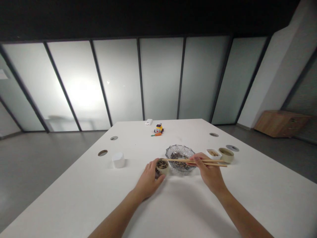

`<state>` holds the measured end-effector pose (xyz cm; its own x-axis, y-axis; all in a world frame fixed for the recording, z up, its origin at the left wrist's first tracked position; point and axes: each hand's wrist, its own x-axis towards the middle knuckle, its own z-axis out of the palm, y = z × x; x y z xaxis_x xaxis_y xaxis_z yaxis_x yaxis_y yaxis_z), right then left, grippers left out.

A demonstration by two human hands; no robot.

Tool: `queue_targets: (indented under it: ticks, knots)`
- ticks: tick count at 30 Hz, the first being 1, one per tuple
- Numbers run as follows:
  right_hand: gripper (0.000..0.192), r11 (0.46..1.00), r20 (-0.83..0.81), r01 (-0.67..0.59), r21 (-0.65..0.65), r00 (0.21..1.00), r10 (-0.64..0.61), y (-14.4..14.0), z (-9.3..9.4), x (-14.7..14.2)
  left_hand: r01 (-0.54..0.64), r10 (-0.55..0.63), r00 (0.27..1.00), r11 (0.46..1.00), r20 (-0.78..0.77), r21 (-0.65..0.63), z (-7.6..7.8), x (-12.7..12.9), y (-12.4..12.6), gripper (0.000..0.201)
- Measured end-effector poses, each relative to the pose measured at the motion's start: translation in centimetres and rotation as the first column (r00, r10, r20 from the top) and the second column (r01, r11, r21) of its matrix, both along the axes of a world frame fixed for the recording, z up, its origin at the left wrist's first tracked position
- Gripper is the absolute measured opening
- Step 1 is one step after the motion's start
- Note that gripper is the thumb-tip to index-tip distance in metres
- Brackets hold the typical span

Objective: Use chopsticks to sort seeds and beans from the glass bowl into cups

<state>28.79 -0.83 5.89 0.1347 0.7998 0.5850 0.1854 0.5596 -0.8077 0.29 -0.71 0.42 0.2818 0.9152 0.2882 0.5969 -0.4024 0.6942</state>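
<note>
1. Head view, and the left hand (pixel 148 180) is right there at the small round beige cup (pixel 162 166), fingers curled around its near side, thumb up by the rim. The cup stands on the white table (pixel 99 198) and holds dark bits, probably seeds, though they are too small to be sure.
2. The right hand (pixel 209 173) has a pair of light wooden chopsticks (pixel 195 161), pinched between thumb and bent fingers. The sticks lie nearly level, tips pointing left and ending just above the beige cup's rim.
3. Between the two hands sits a clear cut-glass bowl (pixel 179 155) with a dark heap inside; the chopsticks cross over its near edge. The beige cup is just beside it, on its left.
4. To the right, beyond the chopstick ends: a small white square dish (pixel 213 153) with pale contents, and a round beige bowl (pixel 226 154) touching or nearly touching it.
5. Well off to the left, a small white box-shaped cup (pixel 118 160).
6. Far end of the table: a little yellow toy (pixel 158 128), an orange carrot-like piece (pixel 156 134) at its foot, and a flat white block (pixel 149 122).
</note>
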Motion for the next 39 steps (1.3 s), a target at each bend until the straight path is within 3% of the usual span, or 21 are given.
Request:
queue_targets:
  ticks: [3, 5, 12, 21, 30, 39]
  knots:
    - [0.057, 0.975, 0.170, 0.156, 0.157, 0.968, -0.182, -0.2, 0.7, 0.9, 0.006, -0.006, 1.000, 1.000, 0.000, -0.006, 0.1, -0.1, 0.0, 0.074]
    - [0.057, 0.948, 0.277, 0.187, 0.258, 0.926, -0.258, -0.3, 0.9, 1.4, 0.011, -0.011, 1.000, 1.000, 0.011, -0.005, 0.1, -0.1, 0.0, 0.074]
    - [0.059, 0.979, 0.458, 0.103, 0.175, 0.872, -0.174, -0.2, 0.5, 1.7, 0.005, -0.004, 1.000, 1.000, 0.013, -0.003, -0.2, -0.2, 0.0, 0.075]
    - [0.065, 0.978, 0.418, 0.141, 0.155, 0.887, -0.194, -0.1, 0.9, 1.8, 0.010, -0.010, 1.000, 1.000, 0.013, 0.003, -0.2, -0.2, 0.0, 0.074]
    - [0.056, 0.995, 0.390, 0.076, 0.062, 0.916, -0.095, -0.1, 0.5, 1.7, 0.004, -0.004, 1.000, 1.000, 0.009, 0.011, -0.2, -0.2, 0.0, 0.073]
    - [0.063, 0.979, 0.345, 0.137, 0.151, 0.921, -0.182, -0.1, 0.7, 1.5, 0.013, -0.013, 1.000, 1.000, 0.006, -0.005, 0.1, -0.2, -0.1, 0.074]
